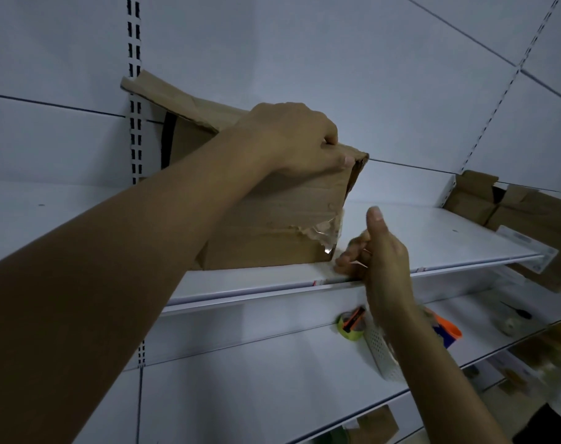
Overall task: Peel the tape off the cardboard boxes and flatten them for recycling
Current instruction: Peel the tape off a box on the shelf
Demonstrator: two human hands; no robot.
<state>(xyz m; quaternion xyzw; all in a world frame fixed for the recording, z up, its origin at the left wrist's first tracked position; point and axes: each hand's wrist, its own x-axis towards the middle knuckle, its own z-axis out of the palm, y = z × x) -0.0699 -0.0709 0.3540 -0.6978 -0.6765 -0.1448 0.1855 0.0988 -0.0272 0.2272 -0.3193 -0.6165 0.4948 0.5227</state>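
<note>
Cardboard box (272,219) sits on the upper shelf (417,238), front bottom edge close to the shelf lip, back flap leaning on the white back panel (336,59). Left hand (292,139) is clamped on the box's top right corner: fingers hooked over the top edge, thumb flat along the front face. Looks like an anchor so the box doesn't slide or tip under a pull. Clear tape (328,233) is half lifted at the lower right corner, with torn paper around it. Right hand (381,254) is just right of that corner at the shelf lip, thumb up, fingers (348,259) curled and pinching what looks like a thin tape sliver (359,263); too small to be sure. My read: mid-peel, box not flattened yet. Lower shelf, near right: green tape roll (352,333) with an orange box cutter (354,318) on it, and a white perforated basket (381,350). More cardboard boxes (484,203) far right on the upper shelf, probably queued.
</note>
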